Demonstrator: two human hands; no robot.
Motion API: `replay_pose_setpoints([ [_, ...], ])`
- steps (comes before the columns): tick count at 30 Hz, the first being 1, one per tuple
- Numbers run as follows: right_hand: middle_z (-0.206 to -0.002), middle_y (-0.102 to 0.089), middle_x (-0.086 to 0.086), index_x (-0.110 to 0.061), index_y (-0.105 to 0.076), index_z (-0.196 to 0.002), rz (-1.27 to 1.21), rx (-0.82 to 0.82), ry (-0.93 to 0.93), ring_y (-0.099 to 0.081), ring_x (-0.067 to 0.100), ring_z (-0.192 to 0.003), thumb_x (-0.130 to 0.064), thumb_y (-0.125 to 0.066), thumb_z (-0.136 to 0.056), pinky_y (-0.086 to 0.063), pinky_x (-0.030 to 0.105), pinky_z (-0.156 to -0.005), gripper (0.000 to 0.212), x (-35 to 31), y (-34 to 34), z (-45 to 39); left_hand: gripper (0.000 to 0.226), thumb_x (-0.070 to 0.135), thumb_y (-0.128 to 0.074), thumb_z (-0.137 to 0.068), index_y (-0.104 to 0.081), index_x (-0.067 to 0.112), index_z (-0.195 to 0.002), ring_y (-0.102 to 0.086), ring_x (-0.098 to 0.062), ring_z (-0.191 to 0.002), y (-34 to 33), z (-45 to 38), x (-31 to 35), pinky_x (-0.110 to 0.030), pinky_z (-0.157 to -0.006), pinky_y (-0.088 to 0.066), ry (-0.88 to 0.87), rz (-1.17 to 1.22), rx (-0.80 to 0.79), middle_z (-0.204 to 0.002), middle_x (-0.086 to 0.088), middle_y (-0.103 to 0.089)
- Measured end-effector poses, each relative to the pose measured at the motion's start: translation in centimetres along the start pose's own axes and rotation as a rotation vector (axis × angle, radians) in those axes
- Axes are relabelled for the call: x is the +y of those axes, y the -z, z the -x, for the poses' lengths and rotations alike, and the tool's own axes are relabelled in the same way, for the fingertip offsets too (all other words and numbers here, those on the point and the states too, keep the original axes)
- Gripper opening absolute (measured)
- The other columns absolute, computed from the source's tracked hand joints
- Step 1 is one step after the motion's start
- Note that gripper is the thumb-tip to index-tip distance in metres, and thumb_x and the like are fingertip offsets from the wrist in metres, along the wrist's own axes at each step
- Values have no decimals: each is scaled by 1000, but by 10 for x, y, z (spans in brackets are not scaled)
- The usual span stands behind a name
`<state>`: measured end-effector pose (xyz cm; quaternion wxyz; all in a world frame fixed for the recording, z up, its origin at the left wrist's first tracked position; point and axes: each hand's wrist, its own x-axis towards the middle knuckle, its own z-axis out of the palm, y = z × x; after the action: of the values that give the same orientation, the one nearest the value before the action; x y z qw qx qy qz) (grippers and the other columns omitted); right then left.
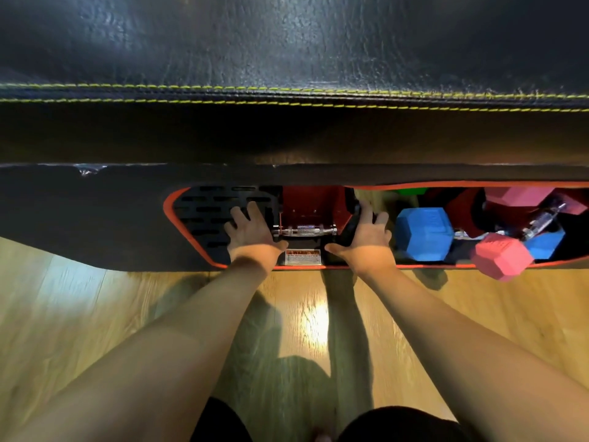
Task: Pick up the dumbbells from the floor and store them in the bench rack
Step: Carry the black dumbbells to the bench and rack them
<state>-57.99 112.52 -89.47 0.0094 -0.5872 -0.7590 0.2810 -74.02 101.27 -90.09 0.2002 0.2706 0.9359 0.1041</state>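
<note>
Under the padded bench, a black dumbbell with a knurled chrome handle is held in the rack. Its left end is covered by the left hand, fingers spread; its right end is gripped by the right hand. Blue and pink hexagonal rubber dumbbells are stored at right. Fingers could be pinched against the slotted metal if the weight slips.

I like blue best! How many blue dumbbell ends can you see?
2. One big blue end sits in the bench rack, just right of the right hand. A second blue end peeks out farther right, behind the pink end. More may be hidden.
</note>
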Motion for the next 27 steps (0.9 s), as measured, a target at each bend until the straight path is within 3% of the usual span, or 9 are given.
replay_pose_setpoints([
  [16, -145, -31, 13, -26, -32, -140, -126, 60, 9, -38, 41, -131, -42, -90, -62, -39, 52, -105, 98, 10, -7, 0, 100, 48, -82, -70, -22, 15, -142, -33, -40, -133, -3, -1, -9, -44, -108, -36, -67, 14, 12, -144, -15, -23],
  [24, -136, -37, 12, -27, -33, -140, -266, 79, 21, -47, 33, -124, -30, -85, -72, -41, 42, -107, 85, 17, -7, 0, 97, 41, -83, -72, -23, 17, -144, -31, -41, -133, 0, -1, -6, -46, -100, -43, -121, 35, 30, -147, -14, -22],
  [27, -136, -36, 13, -26, -30, -141, -209, 74, 14, -46, 36, -124, -41, -86, -68, -41, 45, -107, 93, 18, -7, 3, 100, 48, -82, -68, -24, 13, -143, -34, -40, -131, -3, -4, -5, -46, -106, -36, -158, -24, 76, -143, -16, -26],
])
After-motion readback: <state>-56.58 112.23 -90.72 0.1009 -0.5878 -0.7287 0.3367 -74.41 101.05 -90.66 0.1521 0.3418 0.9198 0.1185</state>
